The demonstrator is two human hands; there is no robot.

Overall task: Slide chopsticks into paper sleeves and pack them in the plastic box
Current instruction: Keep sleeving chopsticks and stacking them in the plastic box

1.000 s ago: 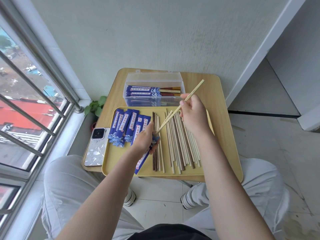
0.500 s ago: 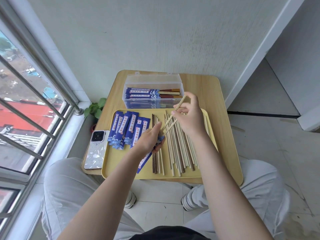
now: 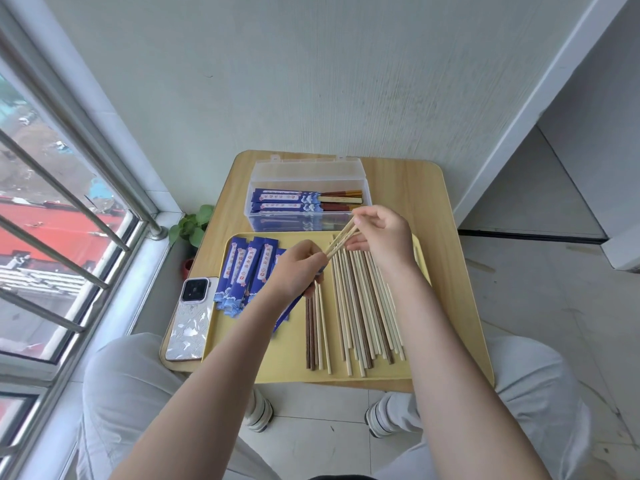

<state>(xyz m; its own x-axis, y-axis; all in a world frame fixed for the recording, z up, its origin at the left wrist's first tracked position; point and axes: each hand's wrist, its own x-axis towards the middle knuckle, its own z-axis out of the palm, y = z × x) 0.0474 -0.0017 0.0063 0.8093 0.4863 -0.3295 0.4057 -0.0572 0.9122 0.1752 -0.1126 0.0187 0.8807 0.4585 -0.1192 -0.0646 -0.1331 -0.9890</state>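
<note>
My left hand (image 3: 297, 268) grips a blue paper sleeve (image 3: 287, 311) over the yellow tray (image 3: 242, 362); the sleeve's lower end pokes out below the wrist. My right hand (image 3: 382, 239) pinches a pale pair of chopsticks (image 3: 341, 241) whose tips sit in the sleeve's mouth at my left fingers. Several empty blue sleeves (image 3: 242, 271) lie on the tray's left. Loose pale and dark chopsticks (image 3: 356, 313) lie in rows on its right. The clear plastic box (image 3: 308, 174) stands behind the tray, lid open, holding sleeved chopsticks (image 3: 294, 200).
A phone (image 3: 190, 320) lies on the small wooden table (image 3: 446, 237) left of the tray. A potted plant (image 3: 192, 226) stands on the floor by the window bars (image 3: 69, 188). The wall is close behind the table. My knees are under its front edge.
My right hand has pushed the pale chopsticks down and left into the sleeve, so much less of them shows. Both hands have drawn closer together.
</note>
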